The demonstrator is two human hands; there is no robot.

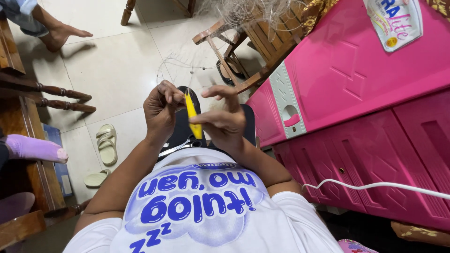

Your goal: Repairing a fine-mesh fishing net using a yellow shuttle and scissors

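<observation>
Head view: right hand (225, 122) pinches a yellow netting needle (192, 115) at chest height; left hand (161, 110) closes on thin line (174, 61). A slack line could probably tangle or slip off the needle.

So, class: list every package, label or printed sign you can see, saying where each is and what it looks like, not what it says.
Pouch: lying on the pink cabinet, top right; white with blue, pink and yellow print.
Shirt print: on the wearer's white shirt; blue lettering over a pale cloud shape.
Small oval label: at the collar; blue.
</observation>
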